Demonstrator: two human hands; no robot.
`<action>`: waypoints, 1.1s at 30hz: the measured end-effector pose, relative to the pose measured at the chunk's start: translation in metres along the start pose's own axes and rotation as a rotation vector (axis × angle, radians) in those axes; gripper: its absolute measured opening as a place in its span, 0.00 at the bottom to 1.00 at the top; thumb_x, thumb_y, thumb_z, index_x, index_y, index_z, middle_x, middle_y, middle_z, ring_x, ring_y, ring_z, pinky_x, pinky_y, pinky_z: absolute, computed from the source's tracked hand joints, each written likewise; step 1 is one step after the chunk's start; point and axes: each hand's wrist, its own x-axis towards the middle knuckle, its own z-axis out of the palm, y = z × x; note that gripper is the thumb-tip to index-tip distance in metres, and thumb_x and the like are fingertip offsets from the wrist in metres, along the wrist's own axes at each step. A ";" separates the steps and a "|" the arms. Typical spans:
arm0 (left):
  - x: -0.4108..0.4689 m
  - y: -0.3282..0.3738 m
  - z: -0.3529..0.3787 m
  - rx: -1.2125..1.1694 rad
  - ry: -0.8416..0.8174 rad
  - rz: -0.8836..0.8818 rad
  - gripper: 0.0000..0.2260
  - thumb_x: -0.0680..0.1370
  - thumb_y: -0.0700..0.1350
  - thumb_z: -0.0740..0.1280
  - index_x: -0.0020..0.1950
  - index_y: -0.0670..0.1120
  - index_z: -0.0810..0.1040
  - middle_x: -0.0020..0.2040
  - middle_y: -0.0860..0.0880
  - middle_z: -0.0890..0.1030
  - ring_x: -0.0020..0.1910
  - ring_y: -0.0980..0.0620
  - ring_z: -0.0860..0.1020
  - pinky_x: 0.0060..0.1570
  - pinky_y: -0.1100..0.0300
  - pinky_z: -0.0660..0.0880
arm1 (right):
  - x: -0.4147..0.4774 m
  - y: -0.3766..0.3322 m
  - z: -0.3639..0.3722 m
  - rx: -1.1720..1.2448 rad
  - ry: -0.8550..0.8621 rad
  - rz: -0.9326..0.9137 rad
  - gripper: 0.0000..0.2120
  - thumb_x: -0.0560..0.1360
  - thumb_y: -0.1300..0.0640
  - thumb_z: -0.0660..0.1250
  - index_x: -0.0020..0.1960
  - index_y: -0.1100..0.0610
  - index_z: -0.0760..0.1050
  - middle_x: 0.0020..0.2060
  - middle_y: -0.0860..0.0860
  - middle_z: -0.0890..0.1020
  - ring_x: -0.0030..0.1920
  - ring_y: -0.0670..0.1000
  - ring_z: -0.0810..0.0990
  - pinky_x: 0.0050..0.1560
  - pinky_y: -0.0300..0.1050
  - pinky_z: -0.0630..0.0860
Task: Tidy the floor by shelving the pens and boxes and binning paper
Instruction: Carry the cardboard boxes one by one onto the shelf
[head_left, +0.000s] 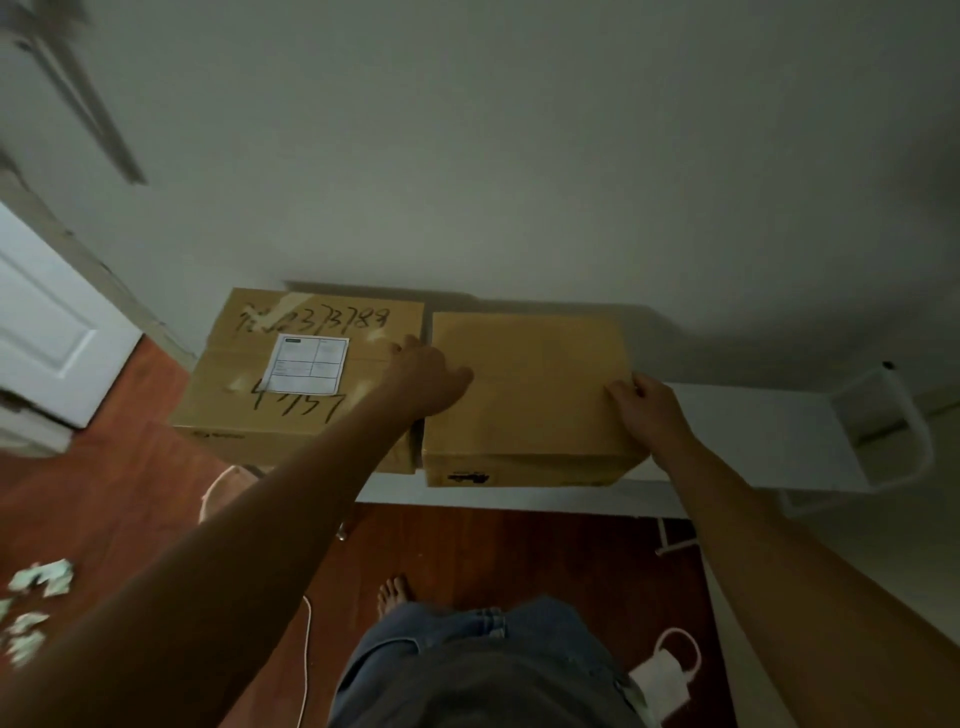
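Both hands (540, 395) gripping plain box (530, 395) on shelf (753, 431), left fingertips hidden between boxes

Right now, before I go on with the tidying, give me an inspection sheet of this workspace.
Surface: white shelf, bare on its right part.
Job's things: labelled box and plain box side by side on the shelf; crumpled paper on the wooden floor at left; no pens seen.
Clutter: face mask on the floor.
Hands: left hand and right hand on the plain box's sides.
Cables: white cord on the floor.
Surroundings: wall behind, white door at left.
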 end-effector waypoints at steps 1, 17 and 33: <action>-0.001 0.004 0.000 0.055 -0.004 0.018 0.23 0.85 0.53 0.53 0.57 0.39 0.82 0.61 0.33 0.80 0.66 0.34 0.73 0.67 0.39 0.67 | 0.002 0.000 -0.001 0.009 -0.015 -0.025 0.26 0.84 0.43 0.65 0.78 0.53 0.75 0.72 0.55 0.79 0.64 0.60 0.80 0.64 0.60 0.78; -0.003 0.001 0.017 0.139 0.037 0.198 0.25 0.83 0.55 0.65 0.78 0.48 0.73 0.83 0.45 0.65 0.80 0.37 0.64 0.75 0.37 0.68 | 0.010 -0.002 -0.010 -0.037 -0.081 -0.128 0.29 0.82 0.36 0.66 0.75 0.53 0.76 0.68 0.54 0.82 0.63 0.58 0.82 0.65 0.61 0.80; -0.003 -0.021 0.033 0.295 -0.023 0.145 0.31 0.85 0.65 0.52 0.84 0.65 0.40 0.88 0.51 0.38 0.86 0.32 0.42 0.78 0.24 0.54 | 0.017 0.000 -0.015 -0.011 -0.135 -0.100 0.31 0.80 0.34 0.68 0.75 0.52 0.74 0.68 0.52 0.81 0.63 0.58 0.82 0.64 0.64 0.81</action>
